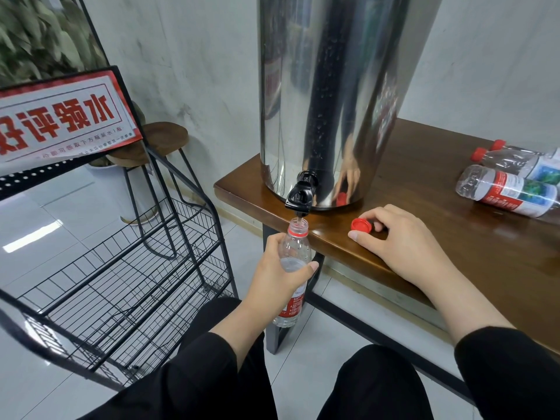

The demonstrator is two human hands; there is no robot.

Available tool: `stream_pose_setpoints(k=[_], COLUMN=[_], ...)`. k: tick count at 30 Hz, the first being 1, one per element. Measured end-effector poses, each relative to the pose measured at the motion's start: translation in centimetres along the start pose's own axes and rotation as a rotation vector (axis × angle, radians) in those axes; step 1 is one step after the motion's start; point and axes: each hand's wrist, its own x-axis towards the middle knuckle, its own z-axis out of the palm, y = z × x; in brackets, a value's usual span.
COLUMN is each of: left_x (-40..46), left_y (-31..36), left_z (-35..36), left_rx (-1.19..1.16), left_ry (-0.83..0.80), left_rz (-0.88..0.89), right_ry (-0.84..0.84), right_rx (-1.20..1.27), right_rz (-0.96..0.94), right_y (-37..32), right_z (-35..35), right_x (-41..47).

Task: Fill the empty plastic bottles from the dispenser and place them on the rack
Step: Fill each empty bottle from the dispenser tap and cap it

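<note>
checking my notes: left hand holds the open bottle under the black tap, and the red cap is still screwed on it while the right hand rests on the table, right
Not quite. The head view shows the bottle uncapped, its mouth open under the black tap; the red cap lies on the table at the right hand. The left hand does hold the bottle, and the right hand does rest on the table.

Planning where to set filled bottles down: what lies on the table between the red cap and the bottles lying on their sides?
Only bare wooden table between the cap and the lying bottles, per the head view.
</note>
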Motion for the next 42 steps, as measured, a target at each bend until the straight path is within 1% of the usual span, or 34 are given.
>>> stream_pose_setpoints(k=[42], left_x=[-0.09], left_y=[0.01], left_z=[0.25], left_rx=[0.003], left_ry=[0.006], left_rz=[-0.005], right_ry=[0.003], right_rx=[0.003], right_rz=[0.008], right_y=[-0.2], right_z=[-0.08], right_x=[-0.13])
